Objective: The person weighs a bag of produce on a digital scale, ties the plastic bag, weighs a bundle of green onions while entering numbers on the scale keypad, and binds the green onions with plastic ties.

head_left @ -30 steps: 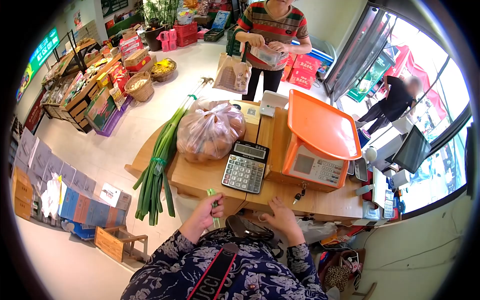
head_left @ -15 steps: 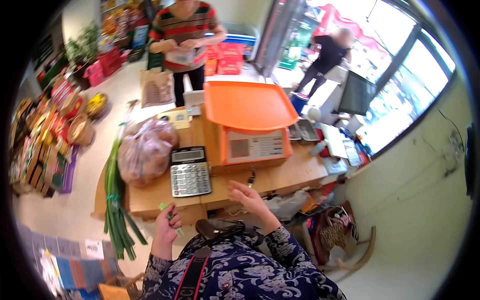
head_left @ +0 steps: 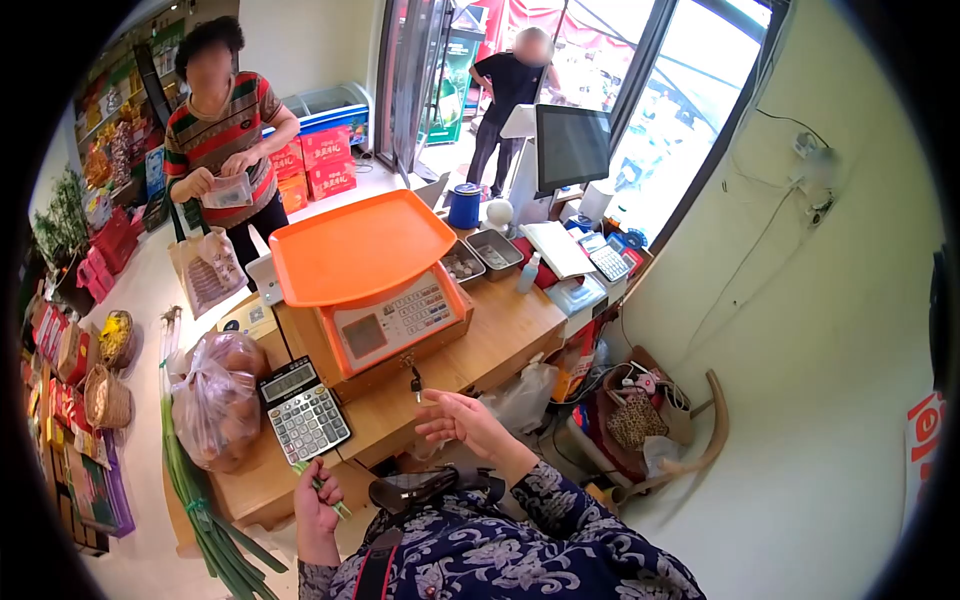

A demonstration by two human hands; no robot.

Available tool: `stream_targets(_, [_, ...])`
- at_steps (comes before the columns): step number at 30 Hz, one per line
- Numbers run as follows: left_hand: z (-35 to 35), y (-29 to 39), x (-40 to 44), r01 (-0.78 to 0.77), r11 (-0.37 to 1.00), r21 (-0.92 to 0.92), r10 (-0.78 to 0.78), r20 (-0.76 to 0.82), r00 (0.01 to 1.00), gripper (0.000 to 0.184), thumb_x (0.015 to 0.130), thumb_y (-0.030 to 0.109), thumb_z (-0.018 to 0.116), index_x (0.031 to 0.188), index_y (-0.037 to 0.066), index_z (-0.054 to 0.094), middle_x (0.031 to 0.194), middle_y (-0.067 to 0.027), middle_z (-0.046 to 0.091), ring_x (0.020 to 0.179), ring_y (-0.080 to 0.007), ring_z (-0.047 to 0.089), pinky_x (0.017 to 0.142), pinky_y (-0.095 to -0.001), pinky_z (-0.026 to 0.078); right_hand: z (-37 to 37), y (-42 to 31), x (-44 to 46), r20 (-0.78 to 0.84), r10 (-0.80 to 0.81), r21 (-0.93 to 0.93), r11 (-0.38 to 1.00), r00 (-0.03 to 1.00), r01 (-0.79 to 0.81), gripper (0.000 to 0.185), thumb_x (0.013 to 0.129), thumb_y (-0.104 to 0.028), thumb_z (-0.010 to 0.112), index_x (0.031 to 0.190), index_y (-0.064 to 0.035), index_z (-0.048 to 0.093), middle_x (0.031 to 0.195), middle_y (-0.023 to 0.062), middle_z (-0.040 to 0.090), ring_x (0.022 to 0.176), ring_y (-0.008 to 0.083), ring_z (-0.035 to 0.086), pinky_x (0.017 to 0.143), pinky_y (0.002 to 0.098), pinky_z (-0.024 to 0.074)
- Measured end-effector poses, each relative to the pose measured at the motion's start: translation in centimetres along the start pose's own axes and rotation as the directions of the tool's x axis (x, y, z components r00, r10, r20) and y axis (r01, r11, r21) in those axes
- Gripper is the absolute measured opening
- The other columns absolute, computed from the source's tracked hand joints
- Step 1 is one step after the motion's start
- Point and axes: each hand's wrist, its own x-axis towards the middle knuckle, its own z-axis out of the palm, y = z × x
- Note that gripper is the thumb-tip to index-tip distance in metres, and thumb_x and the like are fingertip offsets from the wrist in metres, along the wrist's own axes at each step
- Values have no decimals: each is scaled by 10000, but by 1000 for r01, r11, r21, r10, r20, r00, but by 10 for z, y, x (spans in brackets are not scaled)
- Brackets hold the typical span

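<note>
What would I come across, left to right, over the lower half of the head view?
Woven baskets → green onions → left hand, holding a green thing → right hand → spotted bag → red-lettered sheet.

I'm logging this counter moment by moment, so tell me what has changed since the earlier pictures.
The right hand appears to have lifted from the counter's front edge, where it lay at first. The view has swung right. Nothing was taken hold of or let go: the left hand still grips the small green item. The scale, calculator, filled plastic bag and leeks stayed put.
</note>
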Motion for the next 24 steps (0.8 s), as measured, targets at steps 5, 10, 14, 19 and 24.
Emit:
stream_targets(5, [6,-6,3,34,999,16,-34,-3,999,104,872,173,518,930,88,533,656,23,431,426,-57,288,368,-208,197,-5,-4,-9,-16,-24,-2,1000,1000,24,441,944,-275,413,1293,-7,375,1087,153,569,916,238,604,765,311,503])
stream_targets(10, [11,-12,-2,31,999,15,-31,12,999,102,872,167,513,932,86,531,669,21,429,434,-56,290,379,-205,205,-9,-4,-15,-49,-10,7,1000,999,10,433,945,-239,411,1289,17,359,1088,185,559,926,270,602,765,334,512])
stream_targets(14, [11,-11,-11,20,1000,11,-20,17,1000,96,871,164,512,925,87,528,674,23,430,438,-56,295,384,-202,210,-5,1,-14,-43,6,9,1000,999,-6,436,939,-248,428,1284,12,371,1075,173,568,909,259,606,750,323,513])
stream_targets(19, [-5,-8,-19,-15,1000,-10,15,-19,1000,83,866,166,519,904,93,523,674,25,426,438,-54,298,384,-201,210,0,7,-5,-21,34,21,999,999,-33,443,931,-242,451,1286,11,374,1057,156,580,884,240,614,723,308,515])
stream_targets(24, [-4,-5,-28,-40,999,-37,39,-35,999,77,862,158,526,897,90,524,670,27,434,433,-52,302,382,-200,211,9,7,3,-4,57,25,998,998,-57,456,933,-231,437,1298,23,336,1077,179,565,890,268,611,729,332,518])
